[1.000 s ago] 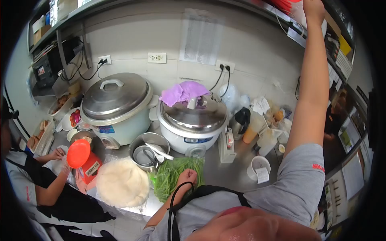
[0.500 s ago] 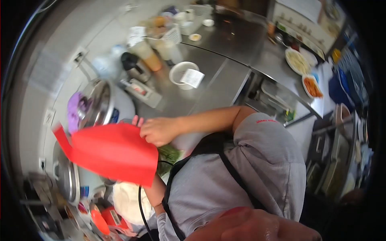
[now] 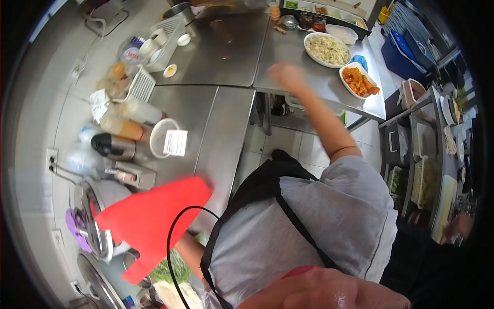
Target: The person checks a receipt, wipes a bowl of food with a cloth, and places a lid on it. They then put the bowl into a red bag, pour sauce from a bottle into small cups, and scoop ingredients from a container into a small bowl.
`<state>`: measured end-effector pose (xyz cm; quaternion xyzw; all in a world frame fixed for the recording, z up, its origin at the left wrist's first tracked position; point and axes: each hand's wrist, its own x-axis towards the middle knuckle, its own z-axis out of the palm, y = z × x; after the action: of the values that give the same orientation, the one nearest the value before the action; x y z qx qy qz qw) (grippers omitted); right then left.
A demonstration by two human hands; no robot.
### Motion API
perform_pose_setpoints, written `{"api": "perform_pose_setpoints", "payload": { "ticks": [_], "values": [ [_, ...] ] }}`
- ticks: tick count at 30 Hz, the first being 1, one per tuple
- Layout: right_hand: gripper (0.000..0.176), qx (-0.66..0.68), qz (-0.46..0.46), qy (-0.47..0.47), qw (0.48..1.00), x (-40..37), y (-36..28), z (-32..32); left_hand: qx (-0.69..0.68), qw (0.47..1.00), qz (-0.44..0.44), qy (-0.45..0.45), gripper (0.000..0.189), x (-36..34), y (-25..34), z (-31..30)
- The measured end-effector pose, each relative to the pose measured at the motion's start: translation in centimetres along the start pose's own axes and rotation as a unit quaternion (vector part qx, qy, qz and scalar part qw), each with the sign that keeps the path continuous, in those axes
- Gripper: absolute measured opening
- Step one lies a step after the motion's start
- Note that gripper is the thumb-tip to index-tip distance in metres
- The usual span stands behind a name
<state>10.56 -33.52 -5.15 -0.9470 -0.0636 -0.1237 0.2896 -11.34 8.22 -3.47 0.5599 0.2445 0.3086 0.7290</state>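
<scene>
Obs.: the red bag hangs flat in the air over the near edge of the steel surface, in front of the cooker lid and the purple cloth, with the green vegetables just below its lower corner.

Left forearm runs up behind the bag. The left hand is covered by the bag, so we cannot tell its grip.

Right hand is stretched out well away from the bag, over the far part of the surface, near the white bowl and the dish of orange food. It is smeared by motion; we see nothing in it and cannot tell whether the fingers are spread or pressed together.

Also on the surface: a white cup with a paper slip on it, beside a black flask.

Handling, our judgement: the bag looks like thin plastic film, so very light, limp and a little slippery. It will flap and fold on itself but not break. We would pinch it at a corner or along the top edge, thumb against fingers, since a flat face offers no purchase. Two pinches apart would be needed to part the layers.
</scene>
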Motion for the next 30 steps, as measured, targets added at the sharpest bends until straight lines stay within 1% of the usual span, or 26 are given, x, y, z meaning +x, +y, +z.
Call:
{"api": "perform_pose_setpoints", "payload": {
  "ticks": [1,2,3,4,5,6,7,8,9,11,13,15,16,18,19,20,21,22,23,24,25,26,27,28,29,30],
  "values": [
    [0.021,-0.152,0.096,-0.035,0.983,3.4,5.2,-2.4,0.027,0.999,0.012,0.014,0.031,0.6,-0.2,1.0],
    [0.022,-0.152,0.176,0.044,0.972,4.7,9.5,-5.3,0.066,0.997,0.027,0.032,0.030,1.1,-0.2,1.9],
    [0.023,-0.236,0.220,0.001,0.947,6.4,15.0,-8.4,0.095,0.994,0.042,0.044,0.030,1.7,-0.4,3.1],
    [0.020,-0.257,0.259,0.040,0.930,7.8,22.2,-10.0,0.113,0.991,0.053,0.053,0.029,2.2,-0.7,4.4],
    [0.022,-0.263,0.315,0.047,0.911,7.7,25.7,-12.3,0.149,0.984,0.068,0.068,0.028,2.6,-0.8,5.5],
    [0.024,-0.295,0.398,-0.052,0.867,7.8,27.1,-14.5,0.193,0.974,0.082,0.087,0.028,3.1,-0.9,6.3],
    [0.025,-0.316,0.428,-0.116,0.839,7.9,31.9,-14.9,0.265,0.953,0.102,0.106,0.027,3.5,-0.8,6.9],
    [0.025,-0.328,0.406,-0.150,0.840,7.5,35.5,-15.0,0.356,0.919,0.107,0.130,0.026,4.0,-0.9,7.4],
    [0.023,-0.298,0.338,-0.159,0.879,7.8,43.7,-13.3,0.449,0.877,0.105,0.136,0.025,4.3,-1.2,8.5],
    [0.027,-0.288,0.258,-0.176,0.905,7.4,43.5,-13.3,0.506,0.843,0.127,0.133,0.024,4.9,-1.6,10.5],
    [0.032,-0.277,0.170,-0.197,0.925,6.0,41.1,-13.2,0.533,0.822,0.145,0.137,0.023,5.5,-1.8,12.0],
    [0.026,-0.282,0.165,-0.186,0.927,7.0,42.2,-12.3,0.558,0.803,0.157,0.137,0.021,5.9,-1.6,13.2],
    [0.022,-0.275,0.183,-0.150,0.932,7.0,45.0,-11.6,0.565,0.796,0.162,0.145,0.021,5.9,-1.4,13.2],
    [0.022,-0.313,0.216,-0.081,0.921,7.2,47.1,-10.7,0.584,0.778,0.162,0.162,0.019,5.0,-0.7,13.2],
    [0.026,-0.355,0.189,-0.116,0.908,7.8,46.9,-10.7,0.593,0.770,0.161,0.174,0.019,4.7,-0.4,13.1],
    [0.028,-0.316,0.177,-0.100,0.927,7.7,46.6,-11.1,0.602,0.761,0.160,0.182,0.018,4.0,-0.4,13.0],
    [0.029,-0.333,0.163,-0.103,0.923,8.1,47.2,-11.0,0.612,0.752,0.158,0.189,0.017,3.7,-0.3,13.1],
    [0.032,-0.329,0.150,-0.122,0.924,8.6,49.9,-11.1,0.622,0.743,0.159,0.190,0.017,3.4,-0.2,13.0],
    [0.033,-0.262,0.117,-0.157,0.945,9.2,49.0,-12.3,0.627,0.737,0.157,0.195,0.016,2.9,0.1,12.7],
    [0.035,-0.361,0.097,-0.256,0.892,10.3,51.3,-12.7,0.632,0.732,0.154,0.202,0.015,2.4,0.2,12.5],
    [0.051,-0.296,0.022,-0.287,0.911,12.3,50.1,-14.5,0.636,0.729,0.150,0.203,0.015,2.4,0.2,12.4],
    [0.073,-0.227,-0.049,-0.322,0.918,14.3,48.9,-16.3,0.640,0.725,0.147,0.206,0.014,2.2,0.3,12.3],
    [0.068,-0.389,0.162,-0.326,0.846,17.5,47.9,-16.6,0.642,0.722,0.147,0.209,0.014,2.0,0.3,12.0],
    [0.053,-0.417,0.070,-0.231,0.876,19.3,42.9,-16.9,0.645,0.719,0.143,0.215,0.013,1.6,0.4,11.6],
    [0.044,-0.435,-0.018,-0.132,0.891,19.5,32.5,-17.0,0.650,0.713,0.145,0.219,0.013,1.3,0.5,11.2],
    [0.040,-0.313,0.036,-0.175,0.933,20.4,22.6,-16.1,0.657,0.705,0.148,0.223,0.012,1.0,0.6,10.8]
  ]
}}
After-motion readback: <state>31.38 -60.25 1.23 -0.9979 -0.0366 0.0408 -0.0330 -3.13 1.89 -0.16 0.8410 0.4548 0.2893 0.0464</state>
